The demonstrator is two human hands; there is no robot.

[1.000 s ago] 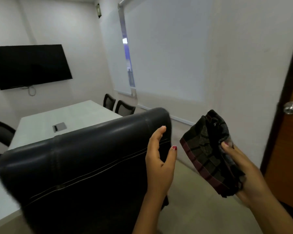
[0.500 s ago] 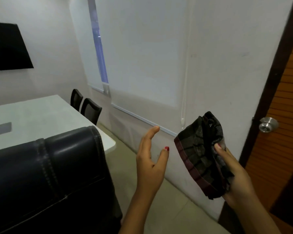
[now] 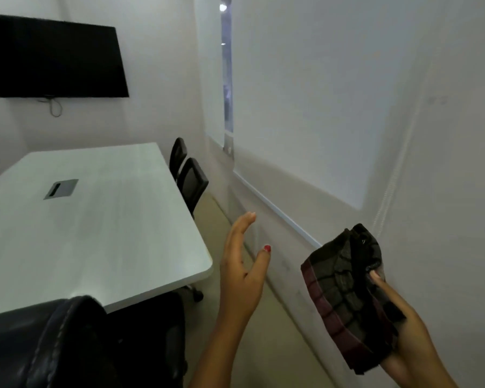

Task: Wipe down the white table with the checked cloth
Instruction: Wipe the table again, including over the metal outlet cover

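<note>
Table (image 3: 109, 233) white, black chairs (image 3: 192, 180) alongside; left hand (image 3: 242, 275) slack, right hand (image 3: 417, 340) tight around checked cloth (image 3: 345, 298).

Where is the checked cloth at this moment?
Head view, lower right: the dark checked cloth with a maroon edge is gripped in the right hand, near the wall, apart from the white table at left.

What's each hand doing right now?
Left hand: open, fingers straight, in the air, holding nothing.
Right hand: grips the folded cloth, off the table.
</note>
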